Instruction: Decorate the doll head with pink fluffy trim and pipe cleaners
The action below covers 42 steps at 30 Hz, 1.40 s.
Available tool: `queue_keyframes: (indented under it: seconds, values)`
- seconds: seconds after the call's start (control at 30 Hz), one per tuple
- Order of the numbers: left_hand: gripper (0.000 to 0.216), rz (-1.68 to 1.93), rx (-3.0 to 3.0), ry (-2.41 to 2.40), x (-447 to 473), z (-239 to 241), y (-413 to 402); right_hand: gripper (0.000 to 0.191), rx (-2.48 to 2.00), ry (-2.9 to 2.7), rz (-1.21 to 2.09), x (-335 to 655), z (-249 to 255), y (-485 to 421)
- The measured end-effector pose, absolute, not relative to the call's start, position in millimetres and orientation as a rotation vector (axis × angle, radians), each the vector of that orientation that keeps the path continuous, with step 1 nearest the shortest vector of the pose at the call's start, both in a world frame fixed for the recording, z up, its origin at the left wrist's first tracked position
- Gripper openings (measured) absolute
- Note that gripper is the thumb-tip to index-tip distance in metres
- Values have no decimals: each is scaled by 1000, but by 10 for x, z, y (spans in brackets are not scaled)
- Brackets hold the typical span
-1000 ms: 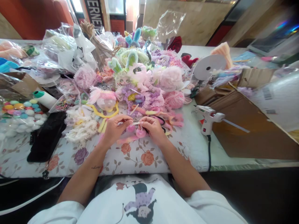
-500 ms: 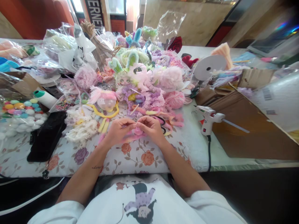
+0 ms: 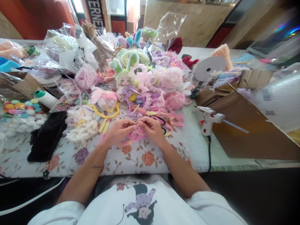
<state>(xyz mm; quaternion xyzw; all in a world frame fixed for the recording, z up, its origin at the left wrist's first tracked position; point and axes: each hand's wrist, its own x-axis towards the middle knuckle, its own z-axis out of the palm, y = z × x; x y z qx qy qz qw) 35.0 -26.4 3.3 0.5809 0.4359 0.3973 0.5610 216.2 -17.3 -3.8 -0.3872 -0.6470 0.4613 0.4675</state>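
A small item (image 3: 137, 124), mostly hidden, is pinched in the fingertips of the left hand (image 3: 119, 130) and right hand (image 3: 152, 129) over fuzzy pink strips (image 3: 128, 141) near the front edge of a table (image 3: 193, 125) spread with floral cloth (image 3: 167, 164). Dolls (image 3: 126, 80) and yarn balls (image 3: 172, 79) are heaped toward the back edge; a glue gun (image 3: 208, 120) is placed beside cardboard (image 3: 248, 137) toward the right edge.

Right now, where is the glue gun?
The glue gun lies on the head view's right side, past the right hand, by the cardboard.
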Motion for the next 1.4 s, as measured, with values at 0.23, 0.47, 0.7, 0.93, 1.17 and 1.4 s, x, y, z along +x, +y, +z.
queue_keyframes:
  seconds: [0.23, 0.47, 0.7, 0.93, 1.17, 1.4]
  values:
    - [19, 1083, 1508, 1128, 396, 14, -287, 32, -955, -1559, 1064, 2140, -37, -180]
    - [17, 1105, 1380, 1132, 405, 26, -279, 22, -966, -1482, 1237, 2144, -37, -214]
    - [23, 1004, 1090, 1008, 380, 7, -256, 15, -1011, -1525, 1040, 2117, -68, -210]
    - [26, 947, 1066, 965, 341, 6, -249, 13, -1015, -1597, 958, 2127, -59, -203]
    - [25, 992, 1253, 1101, 356, 71, -274, 10, -1022, -1645, 919, 2119, -36, -221]
    - [15, 998, 1524, 1215, 369, 49, -273, 8, -1029, -1688, 851, 2104, -69, -228]
